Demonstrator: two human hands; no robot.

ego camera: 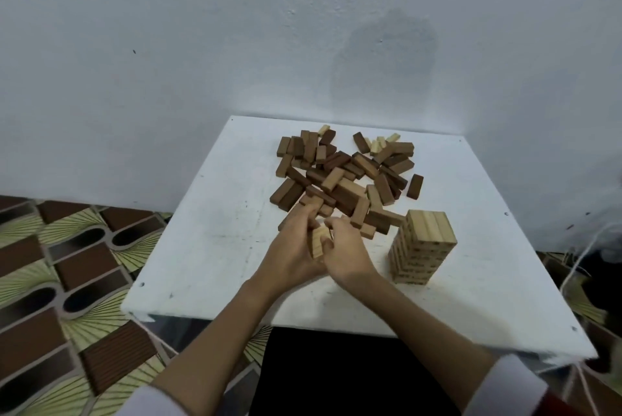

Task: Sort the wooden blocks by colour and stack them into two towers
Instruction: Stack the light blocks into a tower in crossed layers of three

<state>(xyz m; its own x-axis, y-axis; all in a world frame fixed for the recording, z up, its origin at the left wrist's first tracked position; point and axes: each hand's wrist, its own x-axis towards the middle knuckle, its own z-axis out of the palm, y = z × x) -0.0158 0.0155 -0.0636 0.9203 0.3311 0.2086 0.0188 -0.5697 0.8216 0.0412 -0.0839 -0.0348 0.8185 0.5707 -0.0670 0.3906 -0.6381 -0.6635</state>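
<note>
Left hand: my left hand (pixel 292 249) cups a small bundle of pale pine blocks (pixel 318 242) from the 9 o'clock side, fingers curled round them.
Right hand: my right hand (pixel 346 247) pinches the same bundle from 3 o'clock, at the near edge of the heap.
Done: one tall tower of pale wooden blocks (pixel 422 245) stands at 3 o'clock from my hands on the white square tabletop (pixel 208 247).
Left: the loose heap of mostly dark brown blocks (pixel 346 173) lies at 12 o'clock, a few pale ones mixed in; no dark tower shows yet.
Progress: I judge roughly halfway, pale nearly finished, dark unstarted.
</note>
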